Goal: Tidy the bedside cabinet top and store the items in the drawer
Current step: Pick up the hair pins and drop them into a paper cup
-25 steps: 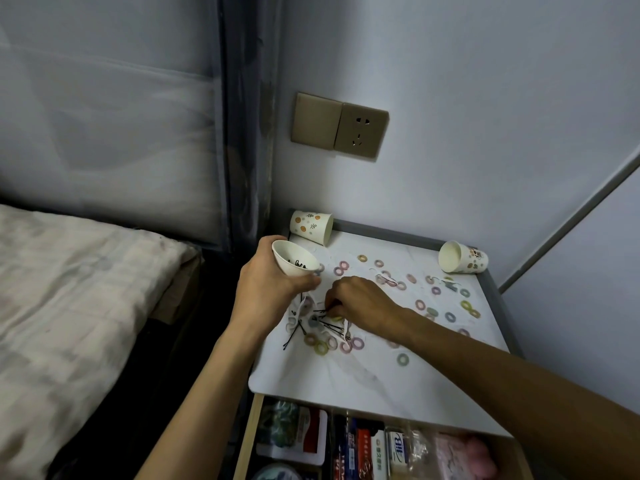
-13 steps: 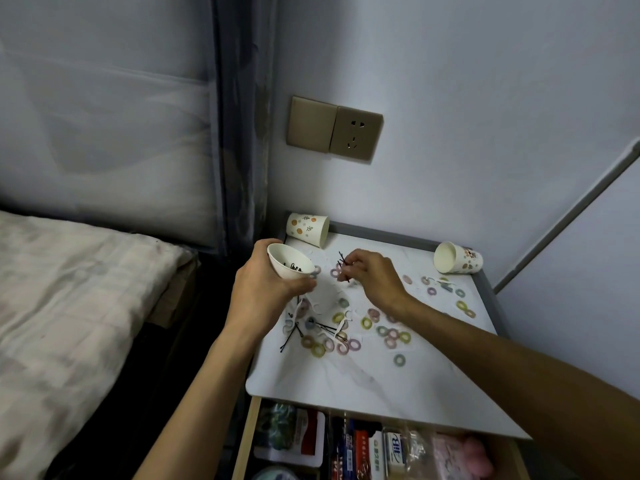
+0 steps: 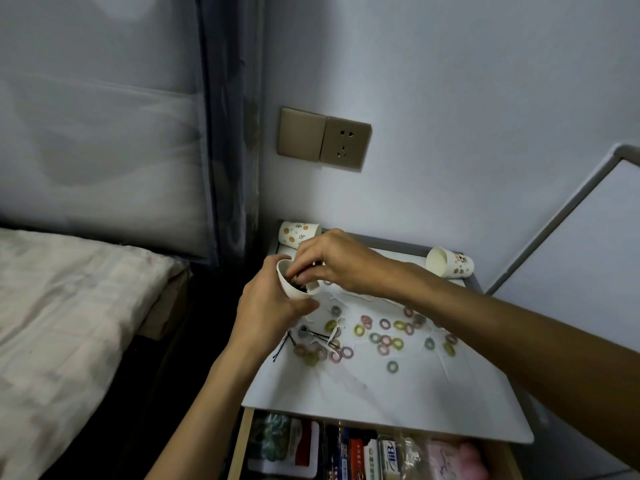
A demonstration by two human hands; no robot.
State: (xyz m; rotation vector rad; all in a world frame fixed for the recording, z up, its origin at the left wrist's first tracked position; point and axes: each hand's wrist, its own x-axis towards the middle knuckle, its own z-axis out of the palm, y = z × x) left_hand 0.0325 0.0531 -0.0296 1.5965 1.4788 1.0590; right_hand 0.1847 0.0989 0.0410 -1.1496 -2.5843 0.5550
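My left hand (image 3: 268,308) grips a white paper cup (image 3: 294,289), held tilted above the left side of the white cabinet top (image 3: 398,396). Dark hairpins lie inside the cup. My right hand (image 3: 332,259) hovers over the cup's mouth with fingertips pinched down into it; whether a pin is still between them is hidden. Several black hairpins (image 3: 311,336) and several pastel hair rings (image 3: 384,337) lie scattered on the top. Below, the drawer (image 3: 242,441) stands open and is packed with small boxes and packets.
Two more paper cups lie on their sides at the back: one at the left corner (image 3: 298,233), one at the right (image 3: 448,262). A bed (image 3: 69,306) is to the left, the wall with a socket (image 3: 344,143) behind.
My right hand picked hairpins off the cabinet top, lifted them up and left, and now dips its fingers into the cup. The left hand kept the cup roughly in place.
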